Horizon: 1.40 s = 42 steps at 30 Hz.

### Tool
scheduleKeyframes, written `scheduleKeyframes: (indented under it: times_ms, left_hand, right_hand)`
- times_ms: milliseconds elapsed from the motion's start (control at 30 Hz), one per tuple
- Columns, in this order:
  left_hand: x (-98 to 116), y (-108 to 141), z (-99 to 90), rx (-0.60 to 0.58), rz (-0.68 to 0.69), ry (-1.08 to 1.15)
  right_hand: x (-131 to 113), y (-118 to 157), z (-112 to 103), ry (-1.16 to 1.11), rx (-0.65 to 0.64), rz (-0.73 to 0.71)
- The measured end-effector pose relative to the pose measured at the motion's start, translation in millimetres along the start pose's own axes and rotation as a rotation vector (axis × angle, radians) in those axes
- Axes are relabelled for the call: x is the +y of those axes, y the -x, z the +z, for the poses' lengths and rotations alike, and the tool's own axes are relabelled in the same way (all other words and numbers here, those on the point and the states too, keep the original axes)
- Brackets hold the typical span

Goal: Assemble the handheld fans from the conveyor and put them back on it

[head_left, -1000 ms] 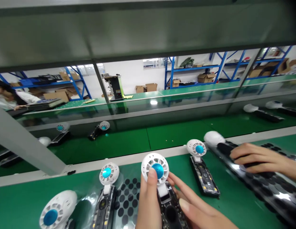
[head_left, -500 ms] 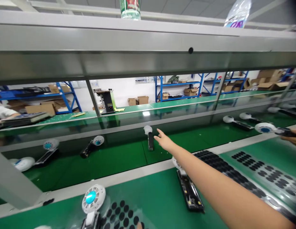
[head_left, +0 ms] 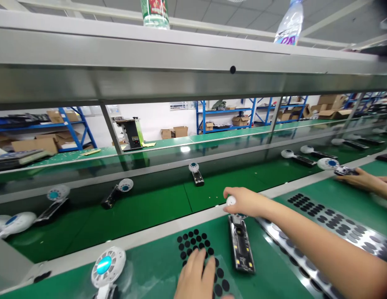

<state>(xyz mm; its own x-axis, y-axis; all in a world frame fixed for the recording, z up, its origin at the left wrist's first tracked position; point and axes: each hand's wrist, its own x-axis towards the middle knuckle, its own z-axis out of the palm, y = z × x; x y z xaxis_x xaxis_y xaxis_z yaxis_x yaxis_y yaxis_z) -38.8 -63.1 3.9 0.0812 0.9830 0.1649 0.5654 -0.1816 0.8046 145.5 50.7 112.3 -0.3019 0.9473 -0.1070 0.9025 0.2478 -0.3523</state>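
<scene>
My right hand (head_left: 247, 201) is curled around the round white head of a handheld fan (head_left: 241, 245), whose open, see-through black handle lies on the green bench toward me. The fingers hide most of that head. My left hand (head_left: 196, 276) rests with fingers spread and flat on a clear sheet of black round stickers (head_left: 193, 243), just left of this fan. Further left on the bench is another handheld fan (head_left: 108, 265) with a shiny blue centre, its handle cut off by the lower edge of the view.
Beyond the bench's pale rail, a green conveyor belt (head_left: 162, 207) carries several fans, one (head_left: 198, 177) straight ahead. At right, a co-worker's hand (head_left: 357, 179) holds a fan. More sticker sheets (head_left: 330, 216) lie right of my forearm. A metal shelf (head_left: 181, 50) with bottles spans overhead.
My right hand has drawn back from the fan on the belt to the one on the bench. My left hand has come into view over the stickers. The camera has turned slightly right.
</scene>
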Motion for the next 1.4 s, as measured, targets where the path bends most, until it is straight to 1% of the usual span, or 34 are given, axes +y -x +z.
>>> scheduleKeyframes:
  times_ms: [33, 67, 100, 167, 200, 233, 267, 333, 400, 467, 533, 600, 700, 733, 800, 933, 1100, 1167, 1233, 1300, 1400]
  left_hand:
    - [11, -9, -4.8, 0.023, -0.003, 0.101]
    - [23, -19, -8.4, 0.053, -0.053, 0.222]
    - [34, -28, -10.4, 0.037, -0.131, 0.378]
    - [55, -41, -9.3, -0.087, -0.277, 0.716]
    - [63, -45, -6.7, -0.144, -0.327, 0.852]
    - [67, -46, -3.3, -0.178, -0.346, 0.96]
    - [69, -45, 0.2, -0.183, -0.351, 1.033]
    - [64, -41, 5.0, -0.134, -0.34, 1.115]
    - [48, -37, 3.6, -0.066, -0.393, 1.155]
    - [27, -39, -5.5, 0.042, -0.461, 1.182]
    - [6, -44, -19.3, 0.18, -0.495, 1.195]
    - [-13, -50, -31.5, 0.268, -0.506, 1.194]
    - [-32, -55, -37.4, 0.311, -0.531, 1.17]
    - [-36, -56, -36.2, 0.314, -0.542, 1.16]
    - [-41, -55, -31.9, 0.312, -0.566, 1.141]
    - [-40, -52, -27.1, 0.312, -0.616, 1.106]
    - [-22, -46, -28.8, 0.307, -0.612, 1.103]
    - [-15, -44, -29.9, 0.319, -0.609, 1.103]
    - [-9, -42, -31.3, 0.332, -0.617, 1.092]
    - [-4, -42, -32.9, 0.333, -0.628, 1.075]
    - [0, -41, -34.1, 0.338, -0.669, 1.032]
  right_hand:
    - [-12, 6, -4, 0.018, 0.051, -0.028]
    - [-24, 12, -8, 0.03, 0.095, -0.059]
    - [-38, 18, -11, 0.035, 0.127, -0.087]
    - [-62, 28, -18, 0.024, 0.161, -0.123]
    - [-71, 31, -20, 0.009, 0.167, -0.127]
    - [-78, 32, -23, -0.012, 0.164, -0.123]
    - [-81, 32, -25, -0.039, 0.152, -0.115]
    - [-80, 25, -26, -0.108, 0.096, -0.114]
    - [-70, 14, -23, -0.186, 0.037, -0.144]
    - [-59, 2, -10, -0.234, 0.027, -0.158]
    - [-49, -6, 14, -0.233, 0.056, -0.133]
    - [-45, -10, 44, -0.199, 0.072, -0.109]
    - [-47, -10, 86, -0.142, 0.055, -0.125]
    - [-49, -10, 96, -0.119, 0.052, -0.131]
    - [-53, -11, 108, -0.065, 0.051, -0.138]
    - [-63, -15, 111, 0.077, 0.04, -0.114]
    - [-84, -15, 113, 0.226, 0.011, -0.062]
    - [-87, -16, 115, 0.244, 0.011, -0.062]
    - [-82, -18, 116, 0.232, 0.023, -0.067]
    - [-71, -20, 112, 0.192, 0.058, -0.062]
    - [-56, -17, 100, 0.083, 0.169, -0.049]
